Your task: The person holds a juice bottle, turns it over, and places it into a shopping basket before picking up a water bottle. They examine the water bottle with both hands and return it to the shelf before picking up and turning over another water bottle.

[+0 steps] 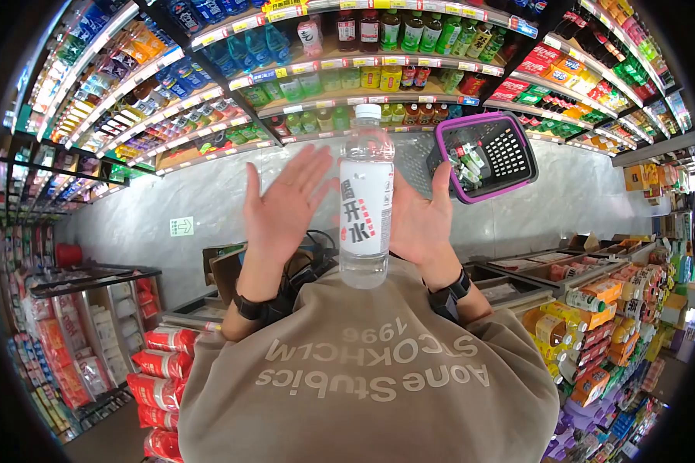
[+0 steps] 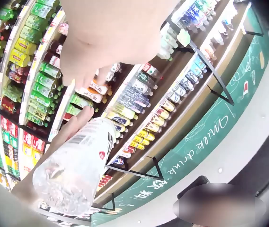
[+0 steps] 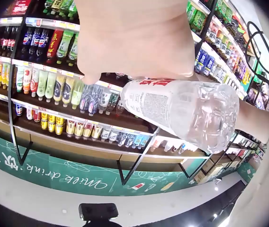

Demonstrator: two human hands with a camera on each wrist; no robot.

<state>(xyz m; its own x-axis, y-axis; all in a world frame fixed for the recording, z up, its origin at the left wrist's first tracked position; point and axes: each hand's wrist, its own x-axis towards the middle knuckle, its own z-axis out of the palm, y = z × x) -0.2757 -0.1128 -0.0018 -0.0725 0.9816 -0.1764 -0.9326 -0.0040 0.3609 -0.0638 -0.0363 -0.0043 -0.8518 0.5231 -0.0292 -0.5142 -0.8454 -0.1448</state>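
Observation:
A clear plastic water bottle with a white cap and a white label stands nearly upright between the two hands in the head view. My left hand is to its left, palm showing, fingers straight and thumb spread outward. On the other side, my right hand has its palm showing and thumb extended, its fingers mostly hidden behind the bottle. In the left wrist view the bottle overlaps the right hand. The right wrist view shows the bottle's base just below the right palm; I cannot tell whether that hand touches it.
A dark shopping basket with a purple rim and several packaged items sits on the grey floor ahead. Drink shelves curve across the front. Red packets are stacked at the left, and yellow bottles stand at the right.

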